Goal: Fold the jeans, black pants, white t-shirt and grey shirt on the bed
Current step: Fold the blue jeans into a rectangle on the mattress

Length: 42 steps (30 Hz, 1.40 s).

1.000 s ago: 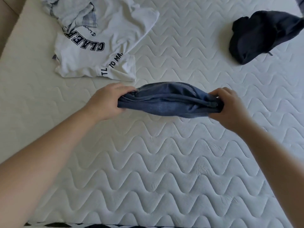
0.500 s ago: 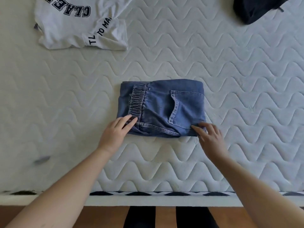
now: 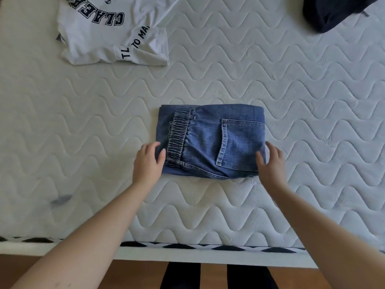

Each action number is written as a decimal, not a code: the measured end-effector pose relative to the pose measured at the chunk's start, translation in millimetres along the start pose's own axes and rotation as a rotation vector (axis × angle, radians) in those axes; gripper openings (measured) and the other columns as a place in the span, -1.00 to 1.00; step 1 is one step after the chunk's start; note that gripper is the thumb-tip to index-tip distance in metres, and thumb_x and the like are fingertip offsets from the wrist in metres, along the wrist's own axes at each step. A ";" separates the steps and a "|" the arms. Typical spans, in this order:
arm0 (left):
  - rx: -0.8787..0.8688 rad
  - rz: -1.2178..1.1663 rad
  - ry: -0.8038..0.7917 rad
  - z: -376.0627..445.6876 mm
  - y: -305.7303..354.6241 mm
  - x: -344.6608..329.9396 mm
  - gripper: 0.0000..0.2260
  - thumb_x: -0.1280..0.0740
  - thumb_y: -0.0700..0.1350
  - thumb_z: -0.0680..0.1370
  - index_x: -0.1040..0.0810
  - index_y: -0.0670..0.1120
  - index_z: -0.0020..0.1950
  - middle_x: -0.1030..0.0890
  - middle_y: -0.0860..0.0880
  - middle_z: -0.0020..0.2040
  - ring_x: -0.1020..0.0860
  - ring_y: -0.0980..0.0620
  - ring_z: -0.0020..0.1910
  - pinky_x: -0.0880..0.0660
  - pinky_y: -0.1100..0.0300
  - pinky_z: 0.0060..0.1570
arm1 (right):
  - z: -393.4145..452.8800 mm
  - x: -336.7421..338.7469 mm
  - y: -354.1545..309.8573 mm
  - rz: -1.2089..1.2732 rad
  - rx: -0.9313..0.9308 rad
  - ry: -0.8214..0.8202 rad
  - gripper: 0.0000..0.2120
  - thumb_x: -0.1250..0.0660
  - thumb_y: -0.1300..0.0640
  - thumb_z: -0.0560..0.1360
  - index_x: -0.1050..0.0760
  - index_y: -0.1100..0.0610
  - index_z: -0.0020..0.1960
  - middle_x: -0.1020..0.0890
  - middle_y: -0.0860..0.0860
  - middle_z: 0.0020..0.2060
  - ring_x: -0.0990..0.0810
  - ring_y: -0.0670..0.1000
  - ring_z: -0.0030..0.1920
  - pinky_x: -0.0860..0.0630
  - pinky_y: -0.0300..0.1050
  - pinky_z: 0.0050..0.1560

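The blue jeans (image 3: pixel 210 140) lie folded into a compact rectangle in the middle of the bed, elastic waistband to the left and back pocket facing up. My left hand (image 3: pixel 148 163) rests against their left near corner with relaxed fingers. Against the right near corner sits my right hand (image 3: pixel 270 163), fingers straight, thumb on the denim. The white t-shirt (image 3: pixel 112 32) with black lettering lies crumpled at the far left. The black pants (image 3: pixel 333 11) sit bunched at the far right, cut off by the frame. The grey shirt is out of view.
The bed is a white quilted mattress (image 3: pixel 229 205) with a black-and-white patterned border along its near edge (image 3: pixel 187 246). A small grey mark (image 3: pixel 60 199) lies near the left front. Wooden floor and a person's dark legs show below the edge.
The jeans were held up between both hands, then laid flat on the mattress. Both hands have since slid from the near edge to the left and right corners.
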<state>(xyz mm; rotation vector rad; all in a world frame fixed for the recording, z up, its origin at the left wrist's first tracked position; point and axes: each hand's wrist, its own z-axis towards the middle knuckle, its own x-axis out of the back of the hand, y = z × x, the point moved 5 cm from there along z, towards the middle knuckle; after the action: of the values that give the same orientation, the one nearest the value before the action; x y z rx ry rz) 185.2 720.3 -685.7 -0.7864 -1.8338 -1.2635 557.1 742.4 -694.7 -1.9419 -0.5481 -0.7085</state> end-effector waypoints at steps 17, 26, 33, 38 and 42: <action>0.424 -0.882 -0.473 62.7 2.2 -42.0 -0.57 -0.54 -0.14 0.38 -0.57 -0.09 0.22 -0.68 -0.05 0.10 -0.64 -0.05 0.10 -0.53 -0.04 0.19 | 70.2 -14.5 15.5 0.452 -0.216 -0.278 -0.71 -0.50 -0.01 0.37 -0.57 -0.13 0.08 -0.70 -0.11 0.00 -0.66 -0.02 0.05 -0.57 -0.03 0.07; 0.277 -0.730 -0.299 35.5 46.9 -11.7 -0.51 -0.60 -0.15 0.34 -0.49 0.09 0.17 -0.65 0.13 0.09 -0.62 0.14 0.07 -0.52 0.04 0.19 | 33.7 32.9 -16.3 0.356 -0.012 -0.136 -0.72 -0.39 0.07 0.50 -0.49 -0.31 0.07 -0.64 -0.33 -0.09 -0.59 -0.29 -0.06 -0.50 -0.18 -0.04; 0.162 -0.736 -0.272 -27.9 142.8 61.6 -0.33 -0.61 -0.08 0.30 -0.40 0.14 0.32 -0.62 0.13 0.17 -0.60 0.12 0.15 -0.50 -0.03 0.24 | -17.8 161.4 -44.5 0.450 0.019 -0.155 -0.66 -0.40 0.05 0.50 -0.47 -0.42 0.05 -0.65 -0.30 -0.02 -0.62 -0.25 -0.02 -0.54 -0.17 -0.03; 0.138 -0.777 -0.247 -86.9 210.1 115.6 -0.25 -0.63 0.01 0.23 -0.38 0.17 0.34 -0.62 0.13 0.19 -0.60 0.11 0.16 -0.50 -0.07 0.24 | -56.9 253.8 -64.8 0.474 0.080 -0.212 -0.69 -0.37 0.07 0.53 -0.47 -0.33 0.11 -0.65 -0.21 0.03 -0.62 -0.16 0.04 -0.56 -0.16 -0.01; 0.102 -0.783 -0.240 -127.4 250.2 153.4 -0.26 -0.64 0.06 0.19 -0.41 0.16 0.31 -0.63 0.11 0.17 -0.61 0.08 0.14 -0.51 -0.09 0.21 | -91.9 309.0 -70.8 0.503 0.107 -0.258 -0.68 -0.34 0.16 0.55 -0.47 -0.26 0.12 -0.65 -0.11 0.09 -0.62 -0.07 0.09 -0.56 -0.06 0.07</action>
<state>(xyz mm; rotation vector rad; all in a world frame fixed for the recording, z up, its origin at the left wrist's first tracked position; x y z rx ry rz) 340.8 690.3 -407.8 -0.1424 -2.5073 -1.5640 715.0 715.2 -406.1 -1.9694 -0.2238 -0.1097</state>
